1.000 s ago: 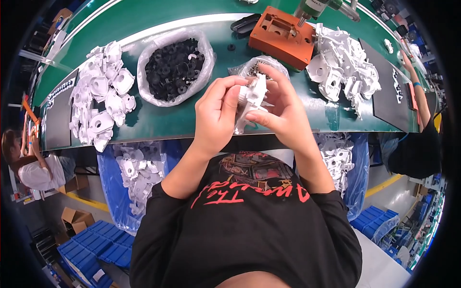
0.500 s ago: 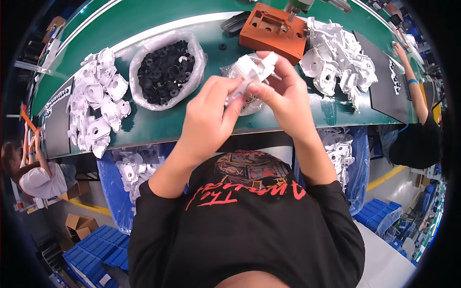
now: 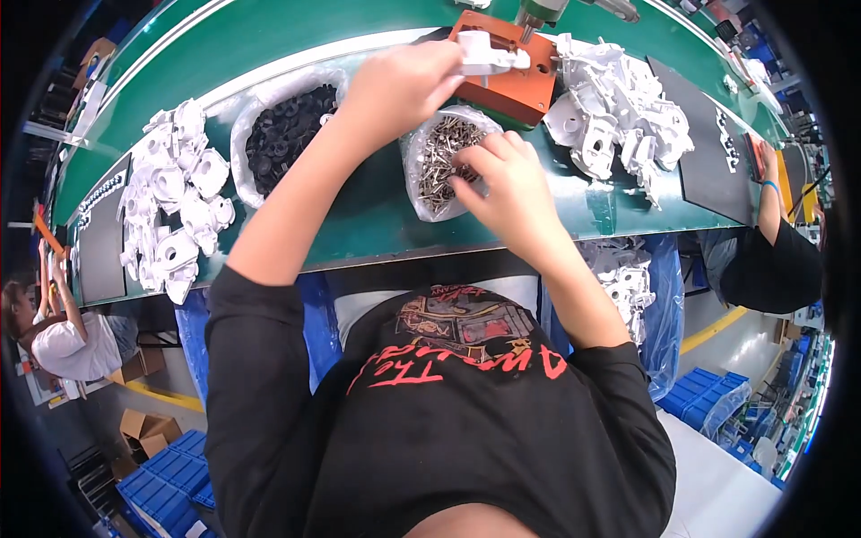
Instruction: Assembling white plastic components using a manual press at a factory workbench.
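My left hand [image 3: 404, 85] is closed on a white plastic part [image 3: 484, 56], holding it over the orange fixture block [image 3: 518, 97] at the back of the bench. A metal tool tip [image 3: 529, 32] points down just behind the part. My right hand [image 3: 513, 188] is at a clear plastic bag of small metal screws [image 3: 439, 154]. Its thumb and index finger are apart, their tips down among the screws, and I see nothing held between them.
A bag of black plastic parts [image 3: 282, 134] lies left of the screws, partly behind my left arm. White part piles stand left [image 3: 175, 179] and right [image 3: 596, 112]. Black mats [image 3: 100, 242] lie beyond them. Co-workers sit at both ends; blue-lined bins hang below the bench edge.
Both hands held the white part together in front of me. My left hand has carried it forward to the orange block, while my right hand has let go and dropped to the screws.
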`<action>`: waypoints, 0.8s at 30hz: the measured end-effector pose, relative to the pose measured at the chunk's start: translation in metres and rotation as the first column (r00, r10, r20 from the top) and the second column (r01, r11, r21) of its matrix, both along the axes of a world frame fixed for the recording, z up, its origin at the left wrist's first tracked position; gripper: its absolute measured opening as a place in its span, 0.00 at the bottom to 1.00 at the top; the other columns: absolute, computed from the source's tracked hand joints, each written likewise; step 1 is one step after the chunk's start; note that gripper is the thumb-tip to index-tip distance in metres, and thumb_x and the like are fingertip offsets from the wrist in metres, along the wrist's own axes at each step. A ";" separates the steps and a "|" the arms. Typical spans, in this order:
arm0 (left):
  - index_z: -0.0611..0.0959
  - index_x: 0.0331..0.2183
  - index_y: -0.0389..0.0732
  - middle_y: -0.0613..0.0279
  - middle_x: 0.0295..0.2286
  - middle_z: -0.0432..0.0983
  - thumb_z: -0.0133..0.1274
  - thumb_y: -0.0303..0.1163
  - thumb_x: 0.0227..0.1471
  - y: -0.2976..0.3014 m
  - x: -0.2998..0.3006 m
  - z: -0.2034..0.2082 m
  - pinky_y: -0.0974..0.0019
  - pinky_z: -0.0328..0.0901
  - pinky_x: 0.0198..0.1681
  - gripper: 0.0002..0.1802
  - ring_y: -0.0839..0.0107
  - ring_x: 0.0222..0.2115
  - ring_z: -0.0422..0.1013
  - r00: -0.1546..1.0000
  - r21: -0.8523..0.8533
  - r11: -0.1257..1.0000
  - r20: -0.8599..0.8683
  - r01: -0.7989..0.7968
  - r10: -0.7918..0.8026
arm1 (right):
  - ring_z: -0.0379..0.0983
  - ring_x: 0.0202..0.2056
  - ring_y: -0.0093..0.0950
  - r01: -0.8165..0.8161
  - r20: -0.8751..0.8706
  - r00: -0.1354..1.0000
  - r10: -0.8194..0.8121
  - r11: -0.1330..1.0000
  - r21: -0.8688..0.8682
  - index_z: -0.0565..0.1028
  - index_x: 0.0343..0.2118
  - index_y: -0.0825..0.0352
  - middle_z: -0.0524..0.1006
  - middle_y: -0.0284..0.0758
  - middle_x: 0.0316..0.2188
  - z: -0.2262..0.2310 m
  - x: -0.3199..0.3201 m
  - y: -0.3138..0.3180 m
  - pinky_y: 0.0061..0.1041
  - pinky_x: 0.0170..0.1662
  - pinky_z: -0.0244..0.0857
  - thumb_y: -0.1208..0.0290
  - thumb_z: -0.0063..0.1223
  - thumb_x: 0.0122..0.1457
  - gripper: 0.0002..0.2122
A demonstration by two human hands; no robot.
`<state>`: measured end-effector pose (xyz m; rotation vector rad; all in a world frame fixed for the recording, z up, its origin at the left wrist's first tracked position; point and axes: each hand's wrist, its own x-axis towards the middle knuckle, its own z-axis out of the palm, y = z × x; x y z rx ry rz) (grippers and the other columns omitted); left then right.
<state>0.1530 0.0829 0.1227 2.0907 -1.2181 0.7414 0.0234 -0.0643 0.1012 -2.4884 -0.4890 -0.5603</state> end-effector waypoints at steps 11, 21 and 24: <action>0.71 0.25 0.41 0.62 0.25 0.72 0.51 0.27 0.43 -0.062 0.068 -0.040 0.60 0.67 0.26 0.04 0.61 0.26 0.72 0.950 0.221 0.967 0.256 0.125 -0.181 | 0.65 0.35 0.34 0.063 0.030 0.998 -0.060 0.993 -0.105 0.74 0.26 0.64 0.69 0.34 0.26 -0.013 0.004 0.006 0.32 0.39 0.60 0.74 0.57 0.43 0.05; 0.77 0.33 0.45 0.58 0.30 0.75 0.45 0.32 0.49 -0.062 0.096 -0.052 0.57 0.67 0.33 0.08 0.57 0.31 0.73 0.971 0.269 0.951 0.140 0.152 -0.195 | 0.65 0.34 0.35 0.008 0.028 1.000 -0.009 0.999 0.040 0.72 0.25 0.64 0.69 0.33 0.26 -0.016 0.005 0.004 0.32 0.39 0.57 0.76 0.56 0.44 0.05; 0.77 0.32 0.42 0.56 0.32 0.76 0.43 0.31 0.50 -0.064 0.097 -0.053 0.56 0.67 0.33 0.09 0.55 0.32 0.73 0.985 0.291 0.948 0.076 0.125 -0.153 | 0.64 0.33 0.34 -0.001 0.004 1.000 0.001 0.999 0.054 0.72 0.25 0.64 0.69 0.33 0.25 -0.015 0.006 0.004 0.31 0.38 0.56 0.76 0.56 0.45 0.05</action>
